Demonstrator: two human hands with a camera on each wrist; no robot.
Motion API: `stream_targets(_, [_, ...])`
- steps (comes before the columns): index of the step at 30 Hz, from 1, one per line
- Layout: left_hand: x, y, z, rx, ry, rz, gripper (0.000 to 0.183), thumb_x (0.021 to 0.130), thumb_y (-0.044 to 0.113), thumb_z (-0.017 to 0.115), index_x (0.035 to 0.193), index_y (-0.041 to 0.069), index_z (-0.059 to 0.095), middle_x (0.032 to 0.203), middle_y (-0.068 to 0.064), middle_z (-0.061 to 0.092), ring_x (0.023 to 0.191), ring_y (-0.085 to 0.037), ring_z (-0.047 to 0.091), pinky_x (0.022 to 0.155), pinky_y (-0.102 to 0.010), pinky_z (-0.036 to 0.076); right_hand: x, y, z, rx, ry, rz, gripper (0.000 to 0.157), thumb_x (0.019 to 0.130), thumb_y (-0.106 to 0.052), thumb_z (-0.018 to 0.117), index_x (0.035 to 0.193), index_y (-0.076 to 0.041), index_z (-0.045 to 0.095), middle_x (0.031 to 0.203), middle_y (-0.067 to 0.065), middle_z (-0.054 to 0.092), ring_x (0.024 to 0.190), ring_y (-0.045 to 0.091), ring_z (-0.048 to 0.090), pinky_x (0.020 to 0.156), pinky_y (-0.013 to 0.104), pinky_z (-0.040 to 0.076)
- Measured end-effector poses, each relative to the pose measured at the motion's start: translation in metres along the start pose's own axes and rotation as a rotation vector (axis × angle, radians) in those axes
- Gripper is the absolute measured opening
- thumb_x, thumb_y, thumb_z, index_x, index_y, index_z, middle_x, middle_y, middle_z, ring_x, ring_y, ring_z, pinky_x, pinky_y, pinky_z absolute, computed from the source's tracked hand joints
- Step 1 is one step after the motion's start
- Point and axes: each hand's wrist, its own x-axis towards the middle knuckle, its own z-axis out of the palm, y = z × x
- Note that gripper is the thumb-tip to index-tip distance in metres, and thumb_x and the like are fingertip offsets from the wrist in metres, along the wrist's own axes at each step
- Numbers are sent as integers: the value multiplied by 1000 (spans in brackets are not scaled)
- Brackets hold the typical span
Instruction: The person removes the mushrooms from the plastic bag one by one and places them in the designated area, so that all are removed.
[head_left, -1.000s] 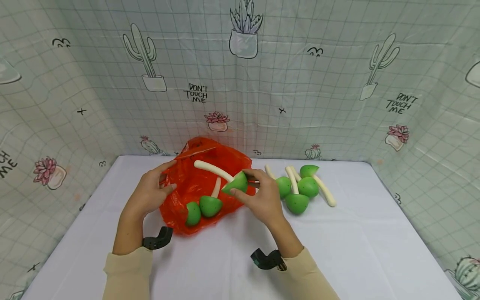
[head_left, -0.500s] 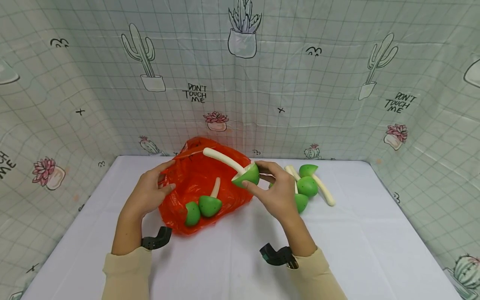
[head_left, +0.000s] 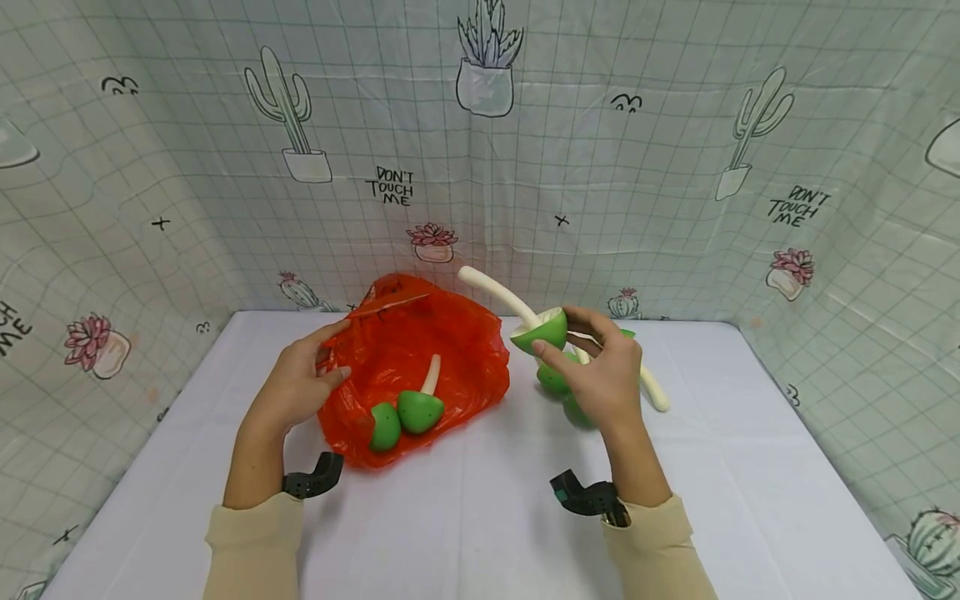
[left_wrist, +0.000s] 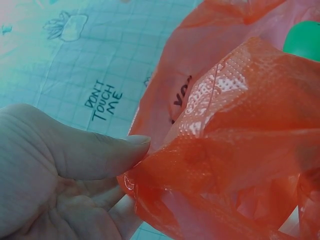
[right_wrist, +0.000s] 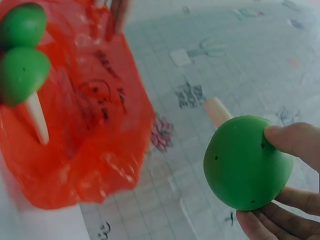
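My left hand (head_left: 296, 383) pinches the left rim of a red plastic bag (head_left: 476, 350), thumb on one side and fingers on the other, as the left wrist view shows. The bag's mouth gapes toward me. Inside lie two green-capped toy mushrooms; one mushroom (head_left: 420, 412) has its pale stem pointing up, and the other mushroom (head_left: 386, 427) is partly covered by red plastic. Right of the bag, my right hand (head_left: 603, 371) holds another toy mushroom (right_wrist: 247, 162) by its round, black-dotted green cap. Its long white stem slants up to the left, raised above the table.
Behind and below my right hand, more toy mushrooms lie in a pile (head_left: 553, 379), partly hidden by it. One white stem (head_left: 654, 390) sticks out to the right. A white cloth covers the table (head_left: 750, 467); a grid-patterned curtain (head_left: 555, 167) hangs behind it.
My right hand has carried its mushroom from over the bag up and to the right, in front of the pile. My left hand keeps its place at the bag's rim.
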Motion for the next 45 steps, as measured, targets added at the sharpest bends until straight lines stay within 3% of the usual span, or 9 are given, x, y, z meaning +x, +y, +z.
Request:
stream_targets(6, [0, 1, 0, -4, -5, 1, 70, 101, -5, 61, 164, 2, 33, 163, -29, 35, 145, -50, 41, 107, -61, 48, 5, 6, -19, -72, 58, 28, 53, 82, -3, 90, 129, 8, 68, 123, 16, 72, 111, 19, 68, 97, 25, 58])
stream_targets(12, [0, 1, 0, 3, -8, 3, 69, 101, -5, 61, 164, 1, 32, 164, -29, 35, 146, -50, 39, 110, -61, 46, 9, 11, -38, -45, 106, 66, 55, 82, 3, 88, 131, 9, 66, 126, 18, 69, 111, 12, 66, 96, 22, 57])
stream_targets(34, [-1, 1, -1, 14, -3, 7, 69, 100, -5, 62, 163, 1, 33, 163, -29, 35, 145, -51, 39, 109, -63, 45, 11, 40, -99, -200, 229, 327, 57, 89, -15, 86, 141, -3, 65, 128, 11, 68, 108, 5, 67, 92, 15, 56])
stream_targets(45, [-1, 2, 0, 13, -5, 1, 69, 101, -5, 61, 163, 1, 33, 164, -29, 34, 145, -51, 39, 109, -62, 46, 8, 57, -120, -220, 285, 397, 57, 89, -14, 85, 141, -3, 65, 123, 4, 68, 108, 3, 64, 90, 13, 55])
